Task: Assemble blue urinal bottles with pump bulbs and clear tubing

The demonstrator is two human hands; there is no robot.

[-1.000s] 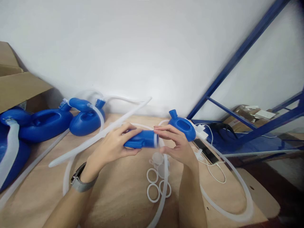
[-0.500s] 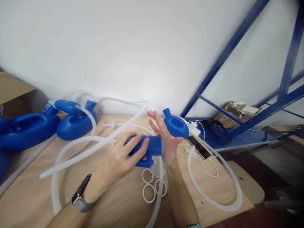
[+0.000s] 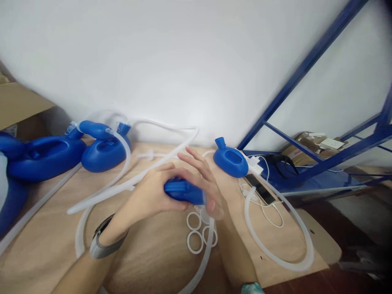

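Note:
My left hand (image 3: 159, 188) is wrapped round a blue plastic urinal cup (image 3: 183, 191) with a pale ring at its right end. My right hand (image 3: 211, 188) cups that end, thumb bent below and one finger along the top, while other fingers stretch up and left. Its palm hides most of the pale ring. Just below, several white rings (image 3: 194, 241) lie on the wooden table (image 3: 147, 261), partly overlapped by a translucent hose (image 3: 205, 257).
Blue urinal bottles (image 3: 45, 157) with hoses stand at the left. Another small blue bottle (image 3: 231, 161) stands back right, near a phone (image 3: 260, 188) with a white cable. A curled hose (image 3: 275, 257) lies at right. A blue metal frame (image 3: 294, 87) rises behind.
The blue cup has been turned and tilted in my left hand. My right hand has gone from an open palm against its end to fingers closing over it. The view has shifted slightly.

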